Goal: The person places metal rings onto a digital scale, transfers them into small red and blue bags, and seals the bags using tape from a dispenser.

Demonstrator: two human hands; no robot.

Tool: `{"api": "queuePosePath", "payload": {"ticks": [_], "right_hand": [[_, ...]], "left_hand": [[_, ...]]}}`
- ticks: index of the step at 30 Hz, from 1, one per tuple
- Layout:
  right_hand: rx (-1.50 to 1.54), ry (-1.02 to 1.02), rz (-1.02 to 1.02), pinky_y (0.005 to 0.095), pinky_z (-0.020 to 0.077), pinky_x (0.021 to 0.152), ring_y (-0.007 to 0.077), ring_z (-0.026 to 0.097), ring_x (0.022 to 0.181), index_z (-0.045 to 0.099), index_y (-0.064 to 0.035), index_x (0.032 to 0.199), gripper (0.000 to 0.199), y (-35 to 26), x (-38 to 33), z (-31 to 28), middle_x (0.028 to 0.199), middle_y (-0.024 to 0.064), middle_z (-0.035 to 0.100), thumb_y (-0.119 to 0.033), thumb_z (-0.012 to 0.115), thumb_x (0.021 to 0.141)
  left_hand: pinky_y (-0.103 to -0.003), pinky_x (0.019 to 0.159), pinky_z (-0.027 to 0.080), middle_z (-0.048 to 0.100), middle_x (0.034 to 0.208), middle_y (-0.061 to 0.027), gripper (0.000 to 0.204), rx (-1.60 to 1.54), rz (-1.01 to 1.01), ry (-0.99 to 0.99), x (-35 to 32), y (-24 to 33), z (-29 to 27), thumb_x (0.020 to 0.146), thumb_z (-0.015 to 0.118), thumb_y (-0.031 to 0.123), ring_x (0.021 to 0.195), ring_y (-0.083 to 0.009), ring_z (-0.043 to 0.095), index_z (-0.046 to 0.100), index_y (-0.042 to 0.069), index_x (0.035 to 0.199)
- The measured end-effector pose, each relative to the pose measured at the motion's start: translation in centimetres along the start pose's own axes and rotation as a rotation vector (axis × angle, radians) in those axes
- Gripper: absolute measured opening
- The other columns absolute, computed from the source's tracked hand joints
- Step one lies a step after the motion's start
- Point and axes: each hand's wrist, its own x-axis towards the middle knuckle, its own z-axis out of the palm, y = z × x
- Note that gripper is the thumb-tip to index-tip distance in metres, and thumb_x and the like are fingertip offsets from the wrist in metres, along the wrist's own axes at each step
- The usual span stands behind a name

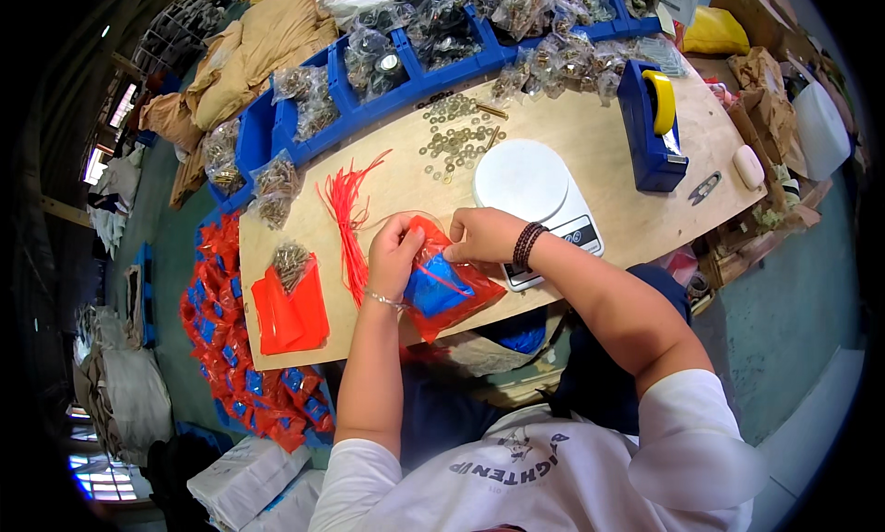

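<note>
Bags (241, 366) already closed lie heaped at my left, while my left hand (394, 252) and right hand (479, 235) pinch the mouth of one red bag (449, 292), untied, more red ties (348, 220) waiting.

- A pale wooden tabletop with a curved far edge (590, 135) is seen at the centre.
- A round white kitchen scale (530, 186) is set near its middle.
- Loose small brass washers (454, 137) are scattered at 11 o'clock from the scale.
- A bundle of thin red plastic ties (348, 214) is laid at 9 o'clock.
- A stack of flat red plastic bags (290, 313) is placed at 8 o'clock.
- A blue tape dispenser with a yellow roll (653, 126) is stood at 2 o'clock.
- Small metal snips (704, 188) are laid at 3 o'clock.
</note>
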Motion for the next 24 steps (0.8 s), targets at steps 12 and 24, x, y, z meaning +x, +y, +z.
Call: {"api": "queuePosePath", "payload": {"ticks": [12, 24], "right_hand": [[0.302, -0.209, -0.052, 0.0277, 0.0499, 0.07, 0.0155, 0.059, 0.086, 0.051, -0.0025, 0.113, 0.041, 0.8, -0.5, 0.3, 0.098, 0.01, 0.06, -0.025, 0.062, 0.081], [0.461, -0.212, -0.169, 0.0288, 0.046, 0.078, 0.0153, 0.058, 0.087, 0.051, -0.0013, 0.112, 0.039, 2.9, 1.2, 5.3, 0.098, 0.0104, 0.061, -0.031, 0.054, 0.087]], "left_hand": [[-0.023, 0.071, 0.036, 0.05, 0.08, -0.0041, 0.013, -0.08, 0.377, 0.098, -3.6, -0.2, -1.1, 0.083, 0.054, 0.013, 0.073, -0.0105, 0.045, 0.048, 0.003, 0.077], [-0.023, 0.068, 0.036, 0.05, 0.078, -0.0034, 0.015, -0.06, 0.37, 0.107, -2.8, -0.6, -0.7, 0.083, 0.056, 0.015, 0.072, -0.0104, 0.045, 0.049, 0.002, 0.079]]}}
